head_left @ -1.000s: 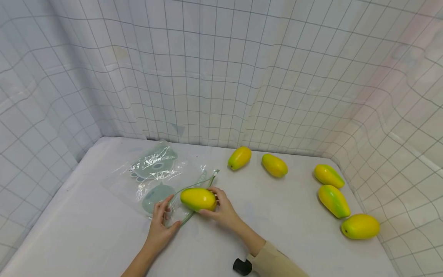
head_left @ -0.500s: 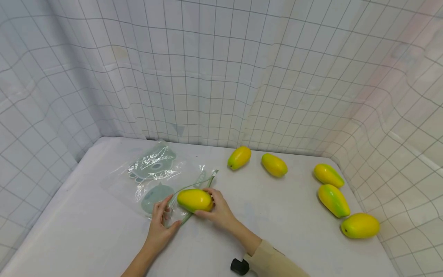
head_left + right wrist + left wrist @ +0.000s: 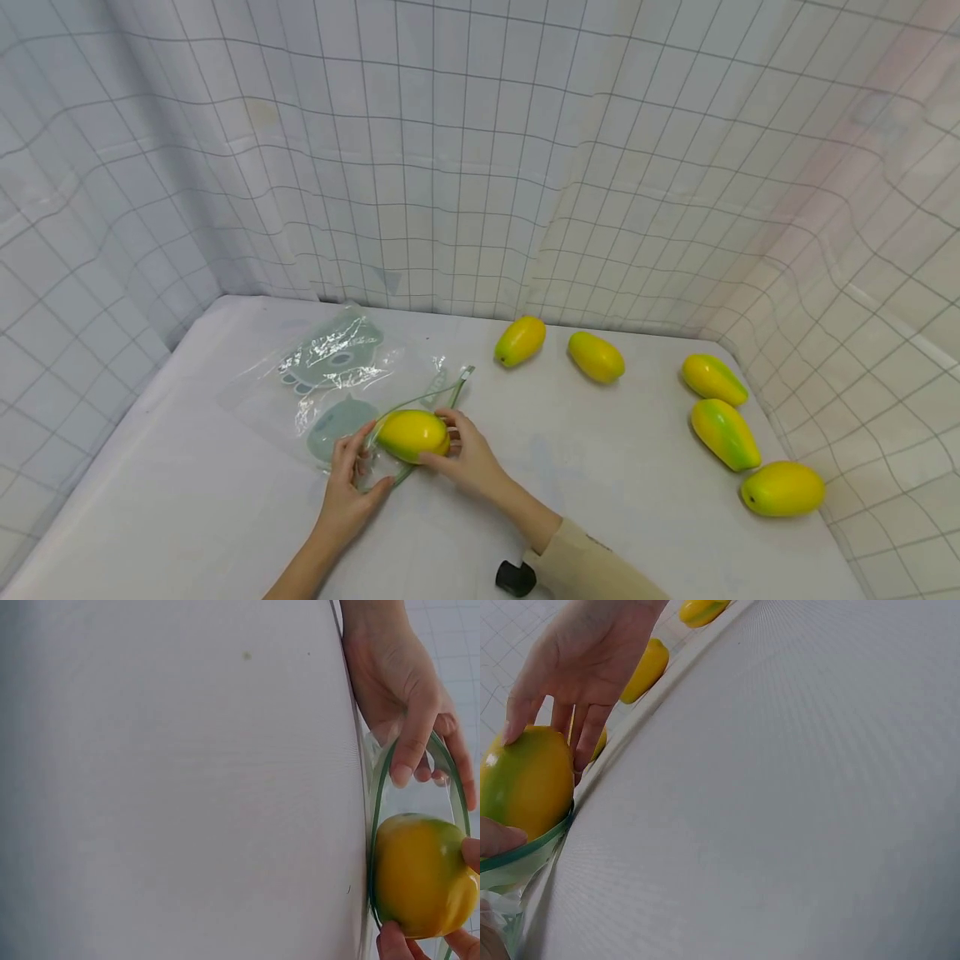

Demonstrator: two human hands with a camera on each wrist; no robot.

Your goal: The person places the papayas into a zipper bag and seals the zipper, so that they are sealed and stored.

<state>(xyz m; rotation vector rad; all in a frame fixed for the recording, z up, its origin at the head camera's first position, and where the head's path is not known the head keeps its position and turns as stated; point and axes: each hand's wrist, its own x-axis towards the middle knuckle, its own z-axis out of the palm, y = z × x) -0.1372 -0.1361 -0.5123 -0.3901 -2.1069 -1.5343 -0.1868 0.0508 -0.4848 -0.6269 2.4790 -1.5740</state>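
Observation:
A clear zip bag (image 3: 347, 429) with a green rim and grey-green printed shapes lies on the table. My left hand (image 3: 352, 496) holds its mouth apart, thumb at the near rim and fingers at the far one. A yellow-green mango (image 3: 411, 436) sits partly within that mouth, gripped at its right end by my right hand (image 3: 467, 457). In the right wrist view, the green rim (image 3: 377, 787) runs around the mango (image 3: 420, 877), with the left thumb across the opening. The left wrist view has the right hand (image 3: 592, 656) over the mango's upper end.
Two mangoes, one (image 3: 521, 341) and another (image 3: 596, 357), lie near the back edge. Three more, including a greener mango (image 3: 725, 434), lie along the right edge. White gridded curtain (image 3: 480, 167) surrounds the table (image 3: 600, 500). A black object (image 3: 515, 577) is at the right sleeve.
My right hand has moved left, carrying the mango further into the bag's mouth. My left hand and the other mangoes stay in place.

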